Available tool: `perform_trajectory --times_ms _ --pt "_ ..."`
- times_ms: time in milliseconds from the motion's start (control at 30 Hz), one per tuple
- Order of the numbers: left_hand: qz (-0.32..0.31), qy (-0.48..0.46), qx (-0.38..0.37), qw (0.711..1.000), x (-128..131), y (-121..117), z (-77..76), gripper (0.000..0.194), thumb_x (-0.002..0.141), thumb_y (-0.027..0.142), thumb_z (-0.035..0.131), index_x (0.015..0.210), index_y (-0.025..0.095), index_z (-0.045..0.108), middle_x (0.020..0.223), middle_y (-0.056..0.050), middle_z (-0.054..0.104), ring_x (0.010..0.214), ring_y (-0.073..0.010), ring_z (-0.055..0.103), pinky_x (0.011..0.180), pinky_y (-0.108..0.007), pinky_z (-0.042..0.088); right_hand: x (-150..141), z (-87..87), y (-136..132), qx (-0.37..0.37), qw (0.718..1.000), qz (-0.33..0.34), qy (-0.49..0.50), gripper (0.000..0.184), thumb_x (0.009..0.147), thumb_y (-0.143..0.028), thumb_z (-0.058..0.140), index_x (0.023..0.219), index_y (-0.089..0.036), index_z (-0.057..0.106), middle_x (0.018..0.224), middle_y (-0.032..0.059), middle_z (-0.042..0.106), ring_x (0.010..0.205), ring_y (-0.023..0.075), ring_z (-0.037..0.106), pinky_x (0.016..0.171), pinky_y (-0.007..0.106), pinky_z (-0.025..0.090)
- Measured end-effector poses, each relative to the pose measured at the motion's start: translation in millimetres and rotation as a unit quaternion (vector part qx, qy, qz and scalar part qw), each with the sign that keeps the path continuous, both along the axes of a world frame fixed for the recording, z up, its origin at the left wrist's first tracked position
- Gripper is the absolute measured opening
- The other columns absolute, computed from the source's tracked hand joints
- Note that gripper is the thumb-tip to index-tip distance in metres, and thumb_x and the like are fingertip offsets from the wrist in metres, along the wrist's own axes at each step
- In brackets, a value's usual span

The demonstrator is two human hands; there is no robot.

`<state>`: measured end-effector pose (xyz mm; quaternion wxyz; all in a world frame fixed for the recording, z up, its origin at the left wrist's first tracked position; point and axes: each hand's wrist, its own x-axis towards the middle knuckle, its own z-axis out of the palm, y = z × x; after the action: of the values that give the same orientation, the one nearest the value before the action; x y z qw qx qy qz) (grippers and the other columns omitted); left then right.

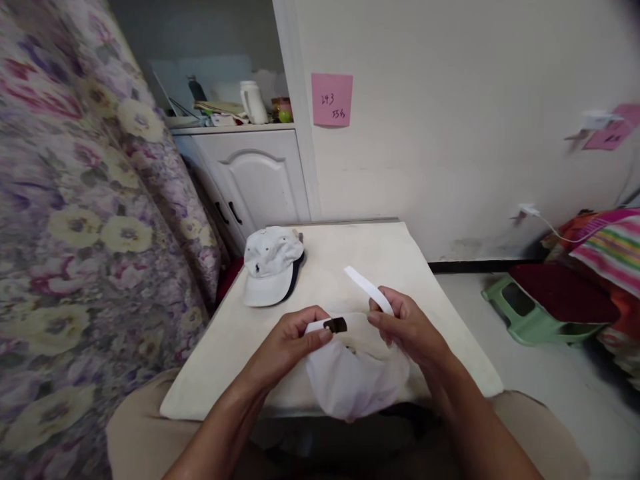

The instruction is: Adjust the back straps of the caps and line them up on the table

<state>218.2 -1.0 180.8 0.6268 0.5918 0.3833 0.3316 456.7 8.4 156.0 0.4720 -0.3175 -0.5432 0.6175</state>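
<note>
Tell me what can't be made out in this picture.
All in the head view:
Dark brim: mostly hidden beneath the resting white cap.
Left hand: some fingertips hidden behind the held cap.
Far-right pink note: partly covered by a white plug; writing too small.
Forearms: cut off by the bottom edge.

Left hand (289, 339) holds the buckle (337, 325) — right hand (411, 323), the strap (367, 286) (white).

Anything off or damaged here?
Low on the pale wall, a greyish patch above the black baseboard, possibly staining or wear. On the held cap, the strap in the right hand is out of the buckle in the left hand; no break visible.
</note>
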Motion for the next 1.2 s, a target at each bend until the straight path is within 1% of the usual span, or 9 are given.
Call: perform_trajectory --times_ms 100,233,333,467,567,700,900,1067,1200 --pt "-0.006 0.003 -0.01 1.0 10 0 -2.0 0.026 0.084 0.04 0.071 0.087 0.015 0.063 0.079 -0.001 0.065 0.068 -0.0125 0.055 0.061 -0.023 0.037 -7 0.6 -1 -0.026 1.0 0.001 -0.008 0.025 0.078 -0.035 0.075 0.078 -0.018 0.057 0.057 -0.0074 0.053 0.042 0.0038 0.034 0.04 0.018 0.024" --pt "-0.006 0.012 0.003 1.0 18 0 -2.3 0.025 0.085 0.04 0.071 0.085 0.015 0.065 0.077 0.0 0.064 0.065 -0.0109 0.052 0.06 -0.022 0.037 -11 1.6 -3 -0.062 0.998 0.028 0.003 0.024 0.076 -0.032 0.077 0.077 -0.018 0.058 0.057 -0.0076 0.055 0.04 0.0029 0.028 0.038 0.018 0.019" --pt "-0.013 0.021 0.014 1.0 23 -1 -1.2 0.024 0.085 0.039 0.07 0.086 0.016 0.067 0.078 0.0 0.064 0.067 -0.0112 0.053 0.06 -0.022 0.038 -12 0.0 -4 -0.079 0.996 0.045 0.022 0.026 0.072 -0.029 0.081 0.077 -0.018 0.058 0.057 -0.0081 0.054 0.042 0.0036 0.033 0.042 0.017 0.025" --pt "-0.01 0.047 0.024 0.999 27 -3 -1.2 0.025 0.086 0.04 0.069 0.088 0.016 0.068 0.081 -0.001 0.065 0.071 -0.0131 0.055 0.062 -0.023 0.039 -14 -0.6 -5 -0.048 0.998 0.028 -0.008 0.029 0.067 -0.029 0.084 0.077 -0.018 0.06 0.065 -0.005 0.059 0.055 0.0079 0.048 0.053 0.019 0.038" --pt "-0.004 0.044 0.019 0.999 28 -4 -2.4 0.026 0.086 0.041 0.068 0.09 0.016 0.069 0.083 -0.002 0.066 0.071 -0.0138 0.055 0.062 -0.023 0.039 -15 2.8 -7 -0.023 0.999 0.015 -0.044 0.029 0.069 -0.032 0.084 0.077 -0.018 0.06 0.067 -0.0036 0.06 0.061 0.0106 0.052 0.056 0.021 0.04" --pt "0.008 0.02 0.004 1.0 24 -3 -3.5 0.027 0.084 0.041 0.07 0.093 0.015 0.069 0.081 -0.001 0.066 0.068 -0.0123 0.053 0.062 -0.023 0.038 -8 7.1 -8 -0.016 0.999 0.013 -0.039 0.032 0.067 -0.035 0.084 0.079 -0.019 0.06 0.068 -0.0044 0.058 0.06 0.0102 0.049 0.056 0.022 0.039" --pt "0.019 -0.02 -0.008 1.0 10 1 -11.0 0.029 0.082 0.043 0.073 0.085 0.015 0.065 0.071 0.002 0.058 0.061 -0.0096 0.046 0.057 -0.021 0.032 5 6.0 -4 0.015 0.999 -0.007 -0.043 0.027 0.084 -0.042 0.071 0.077 -0.017 0.062 0.065 -0.0039 0.052 0.058 0.0084 0.043 0.053 0.021 0.034" --pt "0.016 -0.028 0.003 0.999 2 3 -19.0 0.032 0.082 0.045 0.072 0.085 0.014 0.065 0.074 0.001 0.059 0.064 -0.0109 0.048 0.059 -0.021 0.033 11 7.5 -7 0.002 0.998 0.012 -0.059 0.022 0.085 -0.038 0.071 0.083 -0.018 0.064 0.061 -0.0055 0.051 0.049 0.0064 0.04 0.046 0.02 0.029" --pt "0.027 -0.031 -0.021 0.999 1 3 -19.0 0.03 0.081 0.042 0.073 0.087 0.015 0.064 0.073 0.001 0.06 0.062 -0.0108 0.048 0.058 -0.021 0.033 17 12.8 -12 0.011 0.997 0.029 -0.076 0.018 0.087 -0.036 0.069 0.089 -0.018 0.065 0.059 -0.006 0.051 0.047 0.0067 0.041 0.045 0.021 0.029"
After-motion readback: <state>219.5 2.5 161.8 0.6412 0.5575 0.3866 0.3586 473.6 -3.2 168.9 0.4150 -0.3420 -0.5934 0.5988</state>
